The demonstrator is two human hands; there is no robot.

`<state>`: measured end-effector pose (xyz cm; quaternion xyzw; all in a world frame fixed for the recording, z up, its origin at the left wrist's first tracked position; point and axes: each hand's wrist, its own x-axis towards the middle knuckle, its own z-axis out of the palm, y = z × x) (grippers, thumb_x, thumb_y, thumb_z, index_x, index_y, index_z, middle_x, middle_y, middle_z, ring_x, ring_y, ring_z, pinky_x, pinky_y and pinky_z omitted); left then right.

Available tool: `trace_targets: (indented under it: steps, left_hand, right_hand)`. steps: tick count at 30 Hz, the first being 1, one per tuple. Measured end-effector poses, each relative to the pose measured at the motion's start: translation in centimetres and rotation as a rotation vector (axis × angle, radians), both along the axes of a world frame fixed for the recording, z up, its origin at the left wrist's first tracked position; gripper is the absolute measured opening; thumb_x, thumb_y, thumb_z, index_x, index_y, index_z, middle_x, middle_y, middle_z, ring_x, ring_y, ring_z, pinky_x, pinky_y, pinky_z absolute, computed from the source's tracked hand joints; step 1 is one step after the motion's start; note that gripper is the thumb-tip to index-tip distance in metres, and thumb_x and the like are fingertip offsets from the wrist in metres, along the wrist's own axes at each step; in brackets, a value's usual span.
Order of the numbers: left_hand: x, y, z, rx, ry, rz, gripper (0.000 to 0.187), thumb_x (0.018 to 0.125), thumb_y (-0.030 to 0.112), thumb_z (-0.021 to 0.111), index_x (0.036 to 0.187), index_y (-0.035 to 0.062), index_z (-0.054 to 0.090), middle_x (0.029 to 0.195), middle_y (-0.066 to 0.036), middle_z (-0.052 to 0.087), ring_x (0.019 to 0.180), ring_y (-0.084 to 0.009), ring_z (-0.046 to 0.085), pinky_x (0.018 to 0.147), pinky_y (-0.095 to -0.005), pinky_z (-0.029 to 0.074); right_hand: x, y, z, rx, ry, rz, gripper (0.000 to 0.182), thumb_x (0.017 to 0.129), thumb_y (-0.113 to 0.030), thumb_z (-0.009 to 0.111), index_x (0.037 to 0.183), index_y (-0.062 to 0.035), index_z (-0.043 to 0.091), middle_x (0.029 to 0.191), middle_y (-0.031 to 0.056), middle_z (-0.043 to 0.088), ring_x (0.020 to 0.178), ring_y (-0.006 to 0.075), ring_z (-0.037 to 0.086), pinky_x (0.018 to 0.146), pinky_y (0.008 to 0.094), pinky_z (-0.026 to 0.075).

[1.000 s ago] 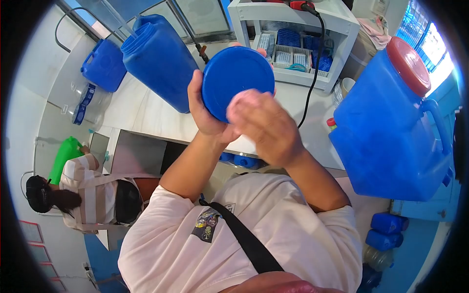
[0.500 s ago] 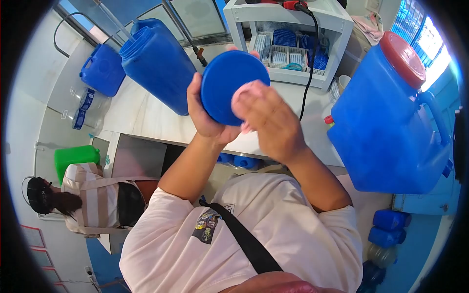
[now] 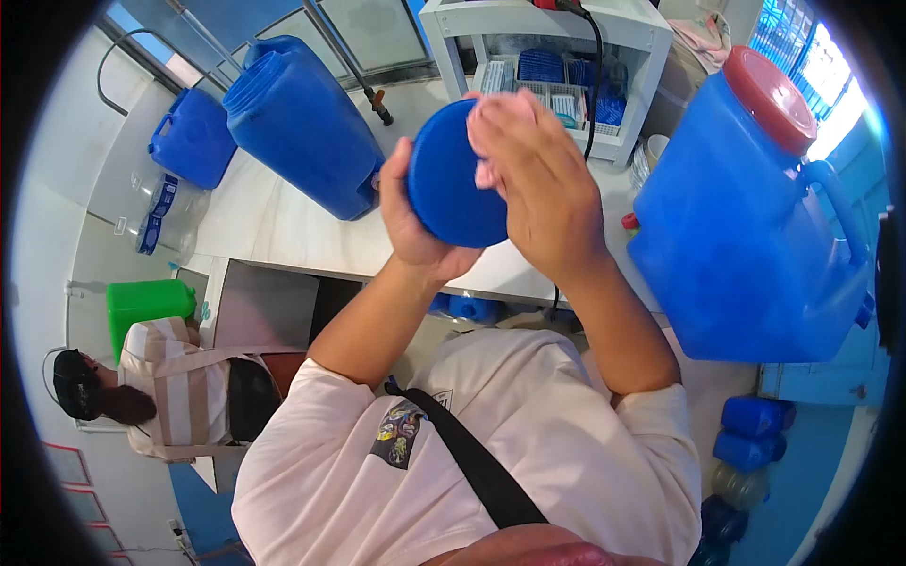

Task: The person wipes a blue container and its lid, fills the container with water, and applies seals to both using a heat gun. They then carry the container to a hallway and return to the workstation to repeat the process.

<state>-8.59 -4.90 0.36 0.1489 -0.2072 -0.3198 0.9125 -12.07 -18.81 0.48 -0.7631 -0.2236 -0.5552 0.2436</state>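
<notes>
Left hand (image 3: 408,219) has its grip closed on the rim of the blue lid (image 3: 455,179), thumb over the 9 o'clock edge, lid held up over the bench (image 3: 283,222) and tilted toward us. Right hand (image 3: 538,184) presses a pink cloth (image 3: 498,118) flat against the lid face near 1 o'clock, fingers spread over it, so its grip is closed on the cloth rather than pinching anything. To do this wipe well, we'd judge: keep the left grip on the rim only so the face stays clear, rotate the lid between strokes, work from the centre out to the edge, and run the cloth into the rim groove where residue tends to sit. Containers, left to right: green jerrycan (image 3: 142,304) at 8 o'clock on the floor beside another person (image 3: 179,391), contents not visible; small blue jerrycan (image 3: 193,140) at 10 o'clock, opaque; open blue drum (image 3: 302,123) at 11 o'clock lying tilted on the bench, mouth uncapped, inside can't be seen; white shelf unit (image 3: 547,38) at 12 o'clock holding small blue baskets; big blue drum with a red cap (image 3: 746,217) at 3 o'clock, capped, contents hidden; small blue cans (image 3: 750,434) at 4 o'clock on the floor.
</notes>
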Motion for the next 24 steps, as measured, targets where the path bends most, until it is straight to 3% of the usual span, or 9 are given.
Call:
trace_targets:
  steps: [2, 5, 9, 11, 14, 19, 20, 23, 24]
  left_hand:
    - [1.3, -0.2, -2.2, -0.076, 0.017, -0.071, 0.069, 0.098, 0.059, 0.036, 0.146, 0.0098, 0.042, 0.145, -0.014, 0.049, 0.13, -0.0299, 0.051, 0.11, -0.0426, 0.041]
    - [0.8, -1.9, 0.6, 0.03, -0.153, 0.305, 0.069, 0.095, 0.063, 0.04, 0.139, 0.0108, 0.051, 0.14, -0.013, 0.053, 0.123, -0.0309, 0.054, 0.103, -0.0436, 0.046]
    - [0.7, -0.8, 1.8, -0.36, -0.019, -0.149, 0.076, 0.089, 0.069, 0.044, 0.144, 0.0163, 0.045, 0.145, -0.014, 0.047, 0.13, -0.0359, 0.048, 0.105, -0.0563, 0.043]
    - [0.0, -1.5, 2.1, -0.074, -0.04, 0.132, 0.074, 0.09, 0.068, 0.042, 0.147, 0.0211, 0.04, 0.149, -0.015, 0.043, 0.133, -0.0393, 0.044, 0.108, -0.0594, 0.039]
    - [-0.2, -1.7, 1.4, -0.114, -0.131, 0.185, 0.076, 0.09, 0.065, 0.047, 0.148, 0.0155, 0.04, 0.155, -0.016, 0.035, 0.143, -0.0414, 0.032, 0.115, -0.0584, 0.031]
    - [-1.5, -1.7, 0.5, 0.153, -0.557, 0.397, 0.093, 0.085, 0.07, 0.052, 0.153, 0.0107, 0.031, 0.157, -0.02, 0.031, 0.143, -0.04, 0.034, 0.118, -0.055, 0.028]
    - [-0.8, -0.9, 0.1, 0.243, -0.799, 0.331, 0.091, 0.09, 0.062, 0.056, 0.155, 0.0044, 0.029, 0.156, -0.02, 0.035, 0.143, -0.0328, 0.039, 0.114, -0.0419, 0.034]
    - [-0.2, -0.7, -1.3, 0.568, -1.291, 0.653, 0.08, 0.093, 0.054, 0.059, 0.15, 0.0004, 0.043, 0.157, -0.025, 0.032, 0.142, -0.0344, 0.037, 0.115, -0.0447, 0.029]
    - [-0.7, -0.7, -1.4, 0.58, -1.204, 0.644, 0.078, 0.093, 0.052, 0.059, 0.149, -0.0001, 0.043, 0.156, -0.025, 0.033, 0.142, -0.035, 0.037, 0.116, -0.0455, 0.027]
  right_hand:
    - [0.0, 0.6, 1.3, 0.074, 0.034, 0.023, 0.041, 0.081, -0.001, 0.064, 0.122, -0.0045, 0.068, 0.128, 0.0125, 0.064, 0.123, 0.035, 0.058, 0.107, 0.045, 0.045]
    - [-1.6, 3.7, 1.8, -0.022, 0.064, 0.135, 0.04, 0.082, -0.005, 0.062, 0.121, -0.0051, 0.068, 0.128, 0.0119, 0.064, 0.123, 0.0331, 0.059, 0.106, 0.0448, 0.045]
    - [-2.9, 4.1, -1.1, -0.147, -0.028, 0.157, 0.037, 0.082, -0.016, 0.061, 0.117, -0.004, 0.068, 0.125, 0.0109, 0.063, 0.12, 0.0342, 0.059, 0.103, 0.0478, 0.047]
    - [-3.1, 3.3, -2.4, -0.128, 0.008, 0.162, 0.037, 0.087, -0.015, 0.062, 0.122, -0.0035, 0.066, 0.129, 0.0122, 0.06, 0.12, 0.0349, 0.059, 0.102, 0.0484, 0.048]
    - [-1.7, 3.2, -4.6, 0.126, -0.078, 0.031, 0.04, 0.096, -0.011, 0.059, 0.134, -0.0015, 0.057, 0.132, 0.0153, 0.058, 0.122, 0.0326, 0.058, 0.098, 0.0417, 0.051]
    - [-1.7, 3.6, -3.6, 1.106, 0.273, 0.593, 0.04, 0.108, -0.017, 0.045, 0.143, 0.0016, 0.043, 0.132, 0.0131, 0.057, 0.099, 0.01, 0.056, 0.083, 0.0226, 0.05]
    - [-1.6, 3.2, -3.4, 1.242, 0.35, 0.705, 0.039, 0.109, -0.02, 0.041, 0.142, 0.0018, 0.044, 0.13, 0.0105, 0.059, 0.091, 0.004, 0.052, 0.079, 0.0185, 0.048]
    - [-0.9, 1.7, -2.8, 1.218, 0.333, 0.736, 0.038, 0.11, -0.021, 0.04, 0.139, 0.002, 0.046, 0.128, 0.0109, 0.061, 0.111, 0.0116, 0.059, 0.095, 0.0266, 0.048]
    - [-0.8, 1.4, -2.4, 1.214, 0.337, 0.744, 0.038, 0.11, -0.021, 0.04, 0.139, 0.002, 0.046, 0.128, 0.0109, 0.061, 0.111, 0.0116, 0.059, 0.095, 0.0266, 0.048]
